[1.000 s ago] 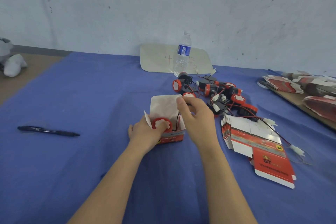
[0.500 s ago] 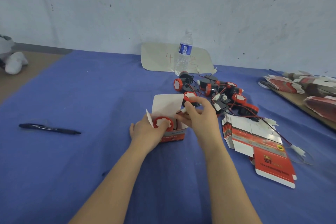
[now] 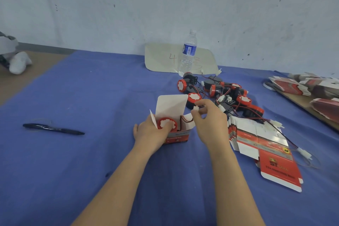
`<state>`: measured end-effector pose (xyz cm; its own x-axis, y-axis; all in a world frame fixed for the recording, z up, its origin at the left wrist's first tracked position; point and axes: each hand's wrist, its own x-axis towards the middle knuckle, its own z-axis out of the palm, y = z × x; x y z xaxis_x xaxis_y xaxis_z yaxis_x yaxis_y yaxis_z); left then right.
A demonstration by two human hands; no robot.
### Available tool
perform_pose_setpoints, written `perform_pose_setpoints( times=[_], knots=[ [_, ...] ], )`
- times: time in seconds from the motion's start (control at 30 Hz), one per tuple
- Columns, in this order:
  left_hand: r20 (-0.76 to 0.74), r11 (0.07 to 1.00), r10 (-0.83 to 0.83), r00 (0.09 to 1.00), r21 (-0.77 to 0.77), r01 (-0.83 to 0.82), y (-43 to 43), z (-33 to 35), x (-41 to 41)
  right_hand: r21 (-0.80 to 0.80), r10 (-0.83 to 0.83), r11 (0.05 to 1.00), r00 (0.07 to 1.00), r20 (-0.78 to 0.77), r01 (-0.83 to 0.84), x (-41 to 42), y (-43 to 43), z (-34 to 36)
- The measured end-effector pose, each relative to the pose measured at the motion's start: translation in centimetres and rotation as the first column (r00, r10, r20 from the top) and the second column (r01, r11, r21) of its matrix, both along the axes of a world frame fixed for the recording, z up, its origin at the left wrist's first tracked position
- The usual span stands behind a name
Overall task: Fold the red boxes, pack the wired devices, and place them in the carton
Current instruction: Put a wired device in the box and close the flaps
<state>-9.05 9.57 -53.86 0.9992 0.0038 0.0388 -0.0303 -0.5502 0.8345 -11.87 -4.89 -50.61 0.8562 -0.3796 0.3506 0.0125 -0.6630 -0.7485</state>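
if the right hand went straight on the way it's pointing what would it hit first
The right hand, pinching a connector, would probably meet the loose device behind the box that the left hand holds; depth is unclear.

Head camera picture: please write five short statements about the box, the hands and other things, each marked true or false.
1. The red box stands open. True.
2. The left hand holds the red box, thumb on the device inside. True.
3. The right hand is empty. False: the right hand pinches a white plug.
4. The pen lies right of the box. False: the pen lies to its left.
5. The water bottle stands upright. True.
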Motion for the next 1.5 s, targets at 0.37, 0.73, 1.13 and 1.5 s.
perform_pose_setpoints(
  times=[0.37,0.73,1.13,1.5],
  knots=[
    [0.036,0.999,0.008,0.999,-0.054,-0.006,0.0,-0.2,0.0,-0.169,0.043,0.984,0.993,-0.113,-0.061,0.2,1.0,-0.6],
    [0.055,1.0,0.012,0.998,-0.024,-0.01,0.0,-0.3,-0.2,-0.329,-0.088,0.943,0.987,-0.133,0.039,0.4,2.7,-1.4],
    [0.099,0.986,-0.05,0.994,-0.152,0.065,-0.2,-0.4,-0.8,0.166,-0.115,0.973,0.957,-0.265,0.162,0.8,1.5,-1.8],
    [0.311,0.995,0.085,0.947,-0.076,-0.064,-1.0,-0.7,-0.8,0.034,0.003,0.999,0.999,-0.054,-0.001,1.4,2.4,-2.2]
  ],
)
